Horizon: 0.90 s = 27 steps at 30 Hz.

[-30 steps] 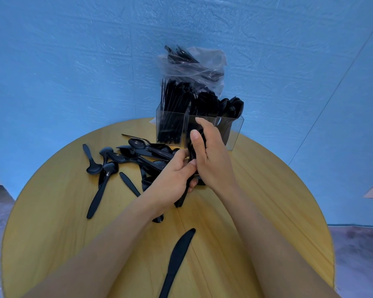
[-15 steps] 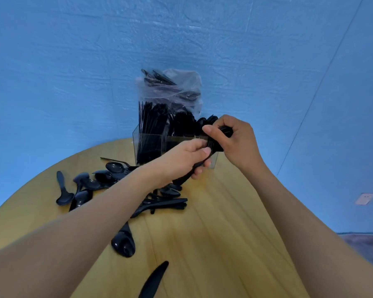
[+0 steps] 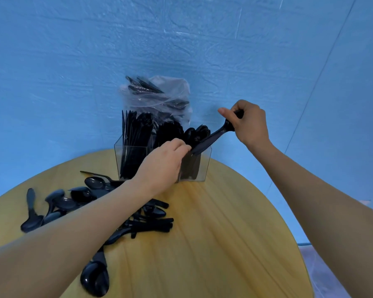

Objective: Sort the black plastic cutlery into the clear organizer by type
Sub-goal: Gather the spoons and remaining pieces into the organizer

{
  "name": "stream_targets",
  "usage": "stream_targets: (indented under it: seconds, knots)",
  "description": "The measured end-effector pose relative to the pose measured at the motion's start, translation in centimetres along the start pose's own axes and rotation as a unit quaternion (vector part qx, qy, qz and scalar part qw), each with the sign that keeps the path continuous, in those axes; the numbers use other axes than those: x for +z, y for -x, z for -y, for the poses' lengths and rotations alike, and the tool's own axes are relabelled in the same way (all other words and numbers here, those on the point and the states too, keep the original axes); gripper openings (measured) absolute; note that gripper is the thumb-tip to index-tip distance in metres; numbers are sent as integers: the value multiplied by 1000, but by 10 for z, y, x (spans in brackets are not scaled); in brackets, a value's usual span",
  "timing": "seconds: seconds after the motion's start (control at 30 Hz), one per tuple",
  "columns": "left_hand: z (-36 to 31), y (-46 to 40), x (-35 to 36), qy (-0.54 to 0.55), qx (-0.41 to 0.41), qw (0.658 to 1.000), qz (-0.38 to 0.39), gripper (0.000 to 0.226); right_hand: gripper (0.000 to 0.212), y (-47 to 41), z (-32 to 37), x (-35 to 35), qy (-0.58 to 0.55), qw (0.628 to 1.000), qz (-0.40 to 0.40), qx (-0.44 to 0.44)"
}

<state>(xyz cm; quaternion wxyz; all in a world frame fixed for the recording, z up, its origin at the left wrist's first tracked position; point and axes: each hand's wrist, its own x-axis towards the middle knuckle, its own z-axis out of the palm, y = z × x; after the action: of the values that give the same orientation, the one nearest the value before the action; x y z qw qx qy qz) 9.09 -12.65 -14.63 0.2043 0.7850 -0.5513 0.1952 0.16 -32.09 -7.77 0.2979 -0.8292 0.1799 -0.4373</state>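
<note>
The clear organizer (image 3: 206, 168) stands at the far edge of the round wooden table (image 3: 213, 244), packed with upright black cutlery in its compartments. My right hand (image 3: 249, 123) is raised to the right of it and grips the bowl end of a stack of black spoons (image 3: 211, 138), which slants down toward the organizer's right compartment. My left hand (image 3: 162, 166) is in front of the organizer and its fingertips pinch the lower handle end of that stack. A loose pile of black spoons and other cutlery (image 3: 78, 198) lies on the table to the left, partly under my left forearm.
A clear plastic bag (image 3: 159, 97) with more black cutlery sits behind the organizer against the blue wall. One spoon (image 3: 95, 278) lies near the table's front edge. Bare wood shows on the right half of the table.
The view has tilted up. My right hand has lifted and moved right, drawing the stack of spoons out at a slant above the organizer's right compartment, while my left hand has stayed at its lower end.
</note>
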Motion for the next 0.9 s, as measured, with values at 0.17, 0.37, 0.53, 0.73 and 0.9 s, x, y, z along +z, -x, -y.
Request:
stream_targets:
  seconds: [0.17, 0.37, 0.53, 0.73, 0.9]
  knots:
    - [9, 3, 13, -67, 56, 996, -29, 41, 41, -17, 2, 3, 57, 997, -42, -16]
    - [9, 6, 15, -61, 64, 995, -37, 54, 41, -16, 16, 23, 260, 960, -38, -96]
    - [8, 7, 12, -70, 67, 995, -20, 55, 43, 8, 18, 56, 347, 924, 21, -157]
    - [11, 8, 12, -75, 61, 995, -8, 57, 47, 30, 8, 72, 341, 931, 70, -112]
    - [8, 14, 1, -52, 58, 997, 27, 56, 47, 36, 8, 65, 289, 950, 69, -98]
